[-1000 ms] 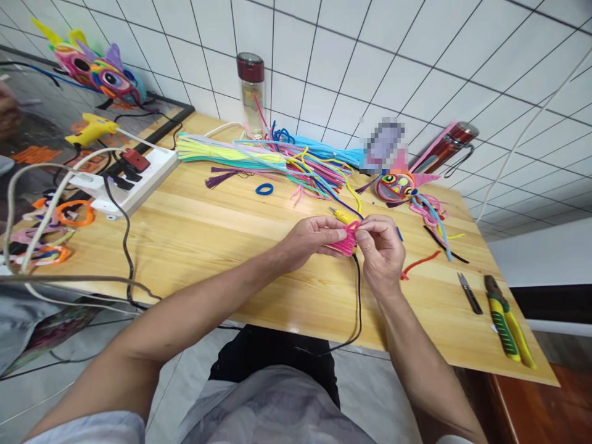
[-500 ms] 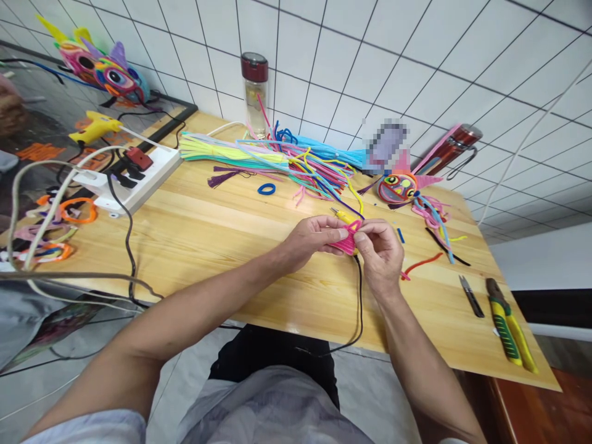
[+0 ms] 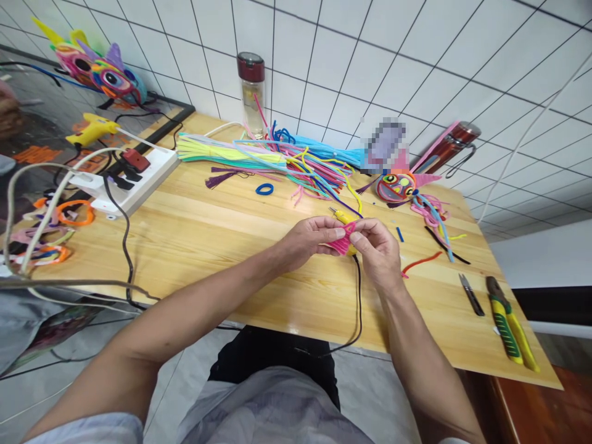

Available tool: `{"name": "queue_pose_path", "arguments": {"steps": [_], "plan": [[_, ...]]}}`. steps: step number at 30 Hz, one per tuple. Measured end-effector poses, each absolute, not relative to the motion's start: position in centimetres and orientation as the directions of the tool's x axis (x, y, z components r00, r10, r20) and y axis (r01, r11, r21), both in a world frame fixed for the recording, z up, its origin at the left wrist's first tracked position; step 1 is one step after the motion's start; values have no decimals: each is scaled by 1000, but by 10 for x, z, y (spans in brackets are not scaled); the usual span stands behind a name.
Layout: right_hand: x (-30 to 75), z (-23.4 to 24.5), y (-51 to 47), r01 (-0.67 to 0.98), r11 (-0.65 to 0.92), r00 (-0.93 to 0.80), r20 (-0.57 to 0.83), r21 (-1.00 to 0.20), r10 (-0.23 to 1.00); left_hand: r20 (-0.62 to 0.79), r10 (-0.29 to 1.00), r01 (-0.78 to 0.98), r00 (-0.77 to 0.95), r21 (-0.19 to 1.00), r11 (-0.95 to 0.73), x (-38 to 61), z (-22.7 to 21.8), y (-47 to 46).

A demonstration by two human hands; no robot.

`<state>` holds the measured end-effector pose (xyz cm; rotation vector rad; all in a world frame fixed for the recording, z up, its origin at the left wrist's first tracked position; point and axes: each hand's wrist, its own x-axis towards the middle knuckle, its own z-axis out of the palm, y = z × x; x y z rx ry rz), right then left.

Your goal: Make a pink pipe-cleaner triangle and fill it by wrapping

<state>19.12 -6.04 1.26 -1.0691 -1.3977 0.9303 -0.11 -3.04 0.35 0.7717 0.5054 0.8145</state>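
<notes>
A small pink piece shaped from pipe cleaners (image 3: 341, 244) is held between both hands above the table. My left hand (image 3: 311, 242) pinches its left side with thumb and fingers. My right hand (image 3: 378, 248) grips its upper right corner between thumb and forefinger. Under the hands lies a yellow hot-glue gun (image 3: 343, 216), partly hidden by them, its black cord running down to the table's front edge. A bundle of coloured pipe cleaners (image 3: 235, 154) lies behind the hands, beside a blue ring (image 3: 264, 189).
At the right lie snips (image 3: 470, 295) and pliers (image 3: 509, 320). A colourful fish-like figure (image 3: 395, 186) and a red flask (image 3: 456, 145) stand at the back right. A glass bottle (image 3: 252, 92) stands by the wall. Left are a power strip (image 3: 139, 182) and another glue gun (image 3: 92, 129).
The pink piece has turned slightly in my fingers; the yellow patch seen at its top no longer shows. My right hand has shifted a little left. The camera view moved slightly.
</notes>
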Motion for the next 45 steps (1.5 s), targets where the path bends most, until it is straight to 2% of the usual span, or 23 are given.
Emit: {"name": "queue_pose_path", "arguments": {"steps": [4,12,17,21,30,45], "plan": [[197,16,-60,122,255,-64,249,-959,966,-121,777,-455,618,751,479,0,6,-31],[201,22,-59,198,296,-109,279,-934,954,-65,743,-488,666,716,500,1,2,-30],[200,19,-60,211,371,-130,351,-904,927,-66,719,-464,692,721,514,0,0,-30],[202,16,-61,233,368,-135,345,-900,929,-46,709,-456,704,735,501,0,-1,-30],[207,22,-62,296,484,-245,424,-823,872,-2,644,-402,765,779,480,-1,5,-30],[209,32,-62,301,514,-290,436,-803,852,-20,634,-390,773,773,500,0,3,-33]]}}
